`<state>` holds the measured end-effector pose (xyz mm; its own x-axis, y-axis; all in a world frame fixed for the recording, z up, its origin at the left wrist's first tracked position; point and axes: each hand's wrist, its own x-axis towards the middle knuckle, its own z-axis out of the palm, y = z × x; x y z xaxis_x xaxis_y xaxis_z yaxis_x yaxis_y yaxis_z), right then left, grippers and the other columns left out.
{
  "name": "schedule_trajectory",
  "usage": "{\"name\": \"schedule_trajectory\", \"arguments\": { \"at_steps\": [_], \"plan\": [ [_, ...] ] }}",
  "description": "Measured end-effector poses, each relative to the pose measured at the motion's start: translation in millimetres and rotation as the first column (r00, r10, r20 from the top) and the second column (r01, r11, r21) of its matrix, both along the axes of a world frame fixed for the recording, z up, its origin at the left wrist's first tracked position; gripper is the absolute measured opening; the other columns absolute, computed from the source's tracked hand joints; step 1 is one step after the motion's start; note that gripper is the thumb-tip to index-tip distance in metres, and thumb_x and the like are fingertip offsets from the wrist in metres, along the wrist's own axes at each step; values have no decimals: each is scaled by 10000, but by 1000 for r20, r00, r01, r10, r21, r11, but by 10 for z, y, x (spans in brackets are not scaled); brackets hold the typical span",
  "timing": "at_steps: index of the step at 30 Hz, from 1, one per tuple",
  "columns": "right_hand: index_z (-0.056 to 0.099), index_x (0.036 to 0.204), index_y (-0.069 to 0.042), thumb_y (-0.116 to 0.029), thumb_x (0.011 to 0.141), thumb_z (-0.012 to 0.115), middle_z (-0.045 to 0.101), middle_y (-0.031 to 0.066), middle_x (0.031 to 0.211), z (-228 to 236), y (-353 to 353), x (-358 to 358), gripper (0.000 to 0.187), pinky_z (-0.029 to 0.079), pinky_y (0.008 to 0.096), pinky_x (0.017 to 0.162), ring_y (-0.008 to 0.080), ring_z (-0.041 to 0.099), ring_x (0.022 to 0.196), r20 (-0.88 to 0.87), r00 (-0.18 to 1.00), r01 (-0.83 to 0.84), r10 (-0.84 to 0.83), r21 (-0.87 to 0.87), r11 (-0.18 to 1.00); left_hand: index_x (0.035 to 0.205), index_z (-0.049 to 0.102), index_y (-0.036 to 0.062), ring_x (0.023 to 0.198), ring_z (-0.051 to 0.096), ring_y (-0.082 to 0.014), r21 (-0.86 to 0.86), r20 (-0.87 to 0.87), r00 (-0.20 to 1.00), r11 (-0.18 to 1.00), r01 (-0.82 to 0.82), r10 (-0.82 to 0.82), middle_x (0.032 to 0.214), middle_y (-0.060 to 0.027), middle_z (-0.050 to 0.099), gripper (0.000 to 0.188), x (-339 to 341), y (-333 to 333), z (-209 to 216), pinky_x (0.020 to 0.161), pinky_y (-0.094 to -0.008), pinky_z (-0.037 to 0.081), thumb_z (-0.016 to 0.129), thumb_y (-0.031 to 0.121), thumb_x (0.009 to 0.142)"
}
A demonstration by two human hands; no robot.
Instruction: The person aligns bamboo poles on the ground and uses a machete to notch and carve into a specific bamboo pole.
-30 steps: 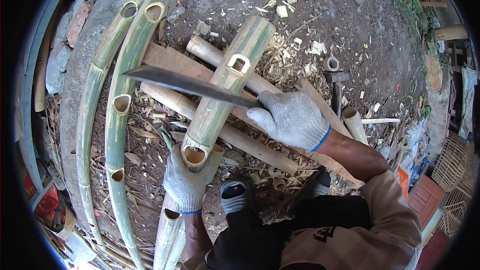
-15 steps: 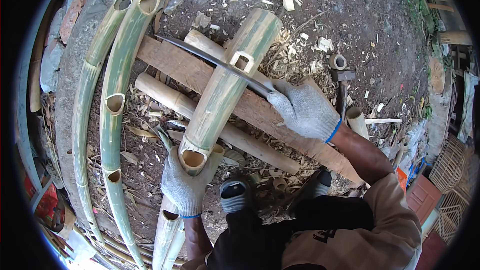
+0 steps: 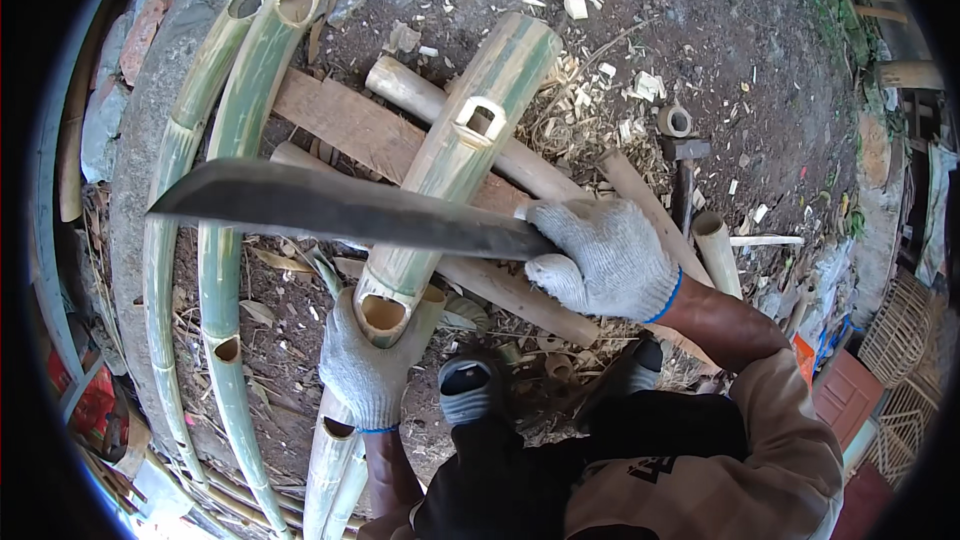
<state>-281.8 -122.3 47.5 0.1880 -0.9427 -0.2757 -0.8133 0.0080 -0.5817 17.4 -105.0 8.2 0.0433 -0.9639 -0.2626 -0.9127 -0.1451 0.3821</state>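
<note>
A thick green bamboo pole (image 3: 440,175) slants away from me across a wooden plank and pale poles. It has a squarish hole near its far end and a rounder hole at the near end. My left hand (image 3: 366,365), in a grey knit glove with a blue cuff, is closed around the near end beside that hole. My right hand (image 3: 605,260), gloved alike, grips a machete (image 3: 350,208). The long dark blade points left, above the bamboo and apart from the square hole. The machete's handle is hidden inside the glove.
Two long bamboo poles with cut holes, one of them green (image 3: 222,290), curve along the left. The plank (image 3: 350,125) and a pale pole (image 3: 410,85) lie beneath the work. A hammer (image 3: 686,165), a bamboo ring (image 3: 675,121) and wood chips (image 3: 648,88) lie at right.
My right hand has drawn the machete back toward me, off the square hole, and turned its blade broadside. My left hand stays on the bamboo, which has barely shifted.
</note>
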Motion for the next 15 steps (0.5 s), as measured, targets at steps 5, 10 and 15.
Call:
{"name": "schedule_trajectory", "arguments": {
  "at_steps": [5, 10, 15],
  "plan": [
    [659, 1129, -45, -545, 1113, 458, 676, 200, 780, -188, -46, -21, 540, 561, 517, 634, 437, 710, 728, -114, 990, 98, -86, 98, 990, 1383, 646, 13, 1050, 757, -413, -43, -2, 999, 998, 41, -42, 1169, -231, 750, 855, 75, 99, -83, 888, -483, 597, 953, 454, 718],
    [646, 1163, -53, -510, 1116, 471, 675, 199, 786, 51, -31, 3, 492, 553, 527, 607, 424, 716, 702, 9, 998, -58, 60, -139, 989, 1376, 649, 8, 1049, 758, -417, 14, -2, 1000, 1000, 15, -15, 1164, -233, 752, 839, 14, 40, 3, 900, -488, 596, 950, 444, 725],
    [660, 1162, -41, -547, 1107, 471, 687, 220, 784, -131, -35, 36, 543, 566, 527, 630, 422, 716, 696, -60, 998, 39, -35, 66, 997, 1376, 650, 15, 1061, 758, -412, -19, 19, 1000, 1000, 18, -17, 1169, -221, 754, 830, 31, 26, -82, 902, -491, 596, 944, 457, 738]
  ]
}}
